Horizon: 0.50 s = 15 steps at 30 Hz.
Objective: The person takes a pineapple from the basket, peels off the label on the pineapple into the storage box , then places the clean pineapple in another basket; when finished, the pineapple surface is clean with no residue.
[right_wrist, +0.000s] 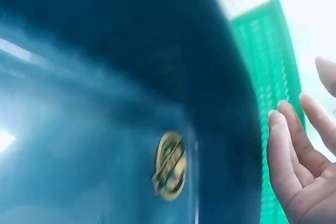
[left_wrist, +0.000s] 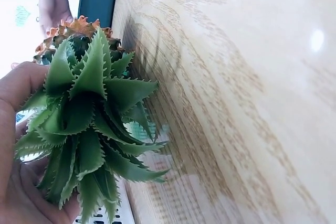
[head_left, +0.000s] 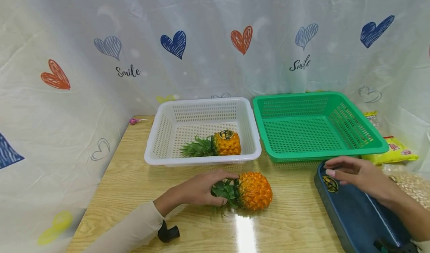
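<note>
We see an orange pineapple [head_left: 256, 192] on its side on the tabletop [head_left: 292, 197], its spiky green crown [head_left: 224, 190] held in the left hand [head_left: 203, 189]; to its right, a dark blue tray [head_left: 352, 208], an oval black-and-gold label [head_left: 330, 184] inside, lies near the right hand [head_left: 366, 179].

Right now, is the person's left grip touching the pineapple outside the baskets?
Touching: the head view shows the left grip holding the pineapple by its leaves, with thumb and fingers either side.
</note>
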Available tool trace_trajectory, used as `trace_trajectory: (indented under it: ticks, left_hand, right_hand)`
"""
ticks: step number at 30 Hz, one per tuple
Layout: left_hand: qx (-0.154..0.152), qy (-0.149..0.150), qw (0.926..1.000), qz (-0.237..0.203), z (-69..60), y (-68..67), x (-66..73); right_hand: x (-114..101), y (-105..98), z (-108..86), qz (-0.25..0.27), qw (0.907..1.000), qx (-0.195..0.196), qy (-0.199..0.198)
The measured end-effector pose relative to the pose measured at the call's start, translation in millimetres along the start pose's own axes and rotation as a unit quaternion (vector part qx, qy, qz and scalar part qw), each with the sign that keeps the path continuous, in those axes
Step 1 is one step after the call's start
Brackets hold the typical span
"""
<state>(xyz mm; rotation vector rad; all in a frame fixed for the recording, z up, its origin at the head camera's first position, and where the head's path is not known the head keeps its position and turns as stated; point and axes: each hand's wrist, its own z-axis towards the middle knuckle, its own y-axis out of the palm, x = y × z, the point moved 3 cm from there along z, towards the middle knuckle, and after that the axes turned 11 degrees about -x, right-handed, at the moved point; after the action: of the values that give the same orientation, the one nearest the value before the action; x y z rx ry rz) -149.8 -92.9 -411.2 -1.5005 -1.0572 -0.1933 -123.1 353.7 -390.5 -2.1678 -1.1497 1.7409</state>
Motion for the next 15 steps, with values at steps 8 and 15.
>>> trace_trajectory:
  ticks: [8,15]
  left_hand:
    - [0.0,-0.004,0.9999,0.01,-0.1,0.6,0.0]
    - [0.002,-0.006,0.9999,0.013,0.2,0.4,0.8]
  right_hand:
    - [-36,22,3.1,-0.009,0.9986,-0.014,-0.05]
    - [-61,45,8.8,0.03,0.9918,-0.04,-0.117]
